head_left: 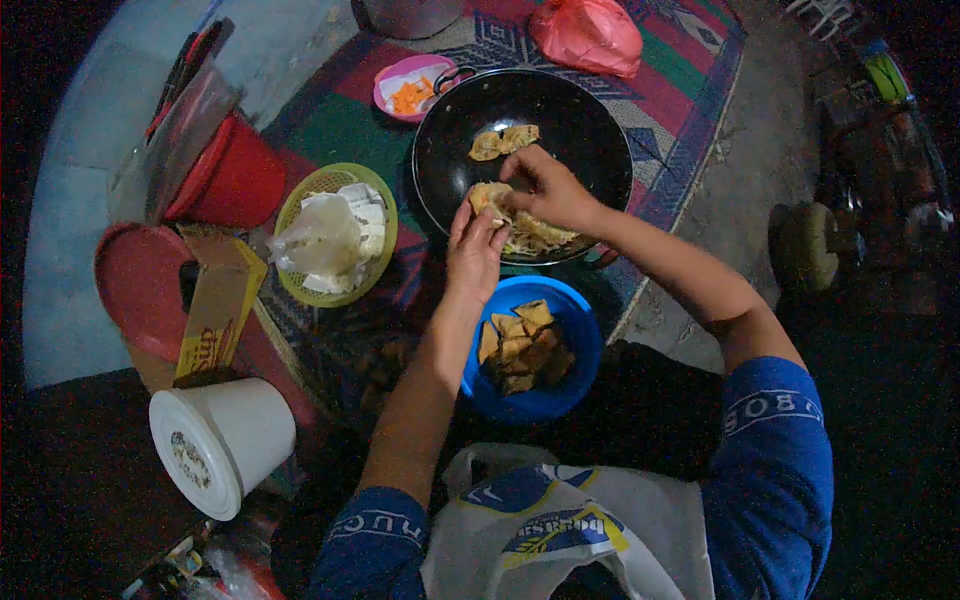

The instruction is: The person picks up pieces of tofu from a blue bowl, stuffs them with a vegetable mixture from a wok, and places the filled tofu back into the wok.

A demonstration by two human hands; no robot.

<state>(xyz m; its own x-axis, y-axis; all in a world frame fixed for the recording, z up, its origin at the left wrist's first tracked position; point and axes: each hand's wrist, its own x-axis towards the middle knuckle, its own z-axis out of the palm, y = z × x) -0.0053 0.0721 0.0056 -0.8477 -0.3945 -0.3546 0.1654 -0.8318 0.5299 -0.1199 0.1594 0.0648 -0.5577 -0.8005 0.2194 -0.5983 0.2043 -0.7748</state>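
Observation:
My left hand (pixel 478 248) holds up a golden piece of fried tofu (pixel 487 194) over the near side of a black wok (pixel 590 120). Close beside that piece, my right hand (pixel 553 192) is closed with its fingertips bent together; what they pinch, if anything, is hidden. Beneath my hands lies a heap of pale shredded filling (pixel 540 238) in the wok. Two filled tofu pieces (pixel 504 142) rest further back on the wok's bottom. Nearest me, a blue bowl (pixel 588 345) contains several browned tofu pieces (pixel 522 345).
Left of the wok stands a yellow-green basket (pixel 386 245) with paper and a plastic bag (pixel 318 235). A pink dish (pixel 382 92) holds orange pieces. Further left are a red bucket (pixel 235 175) and a white lidded tub (pixel 250 430). A red plastic bag (pixel 590 38) lies behind.

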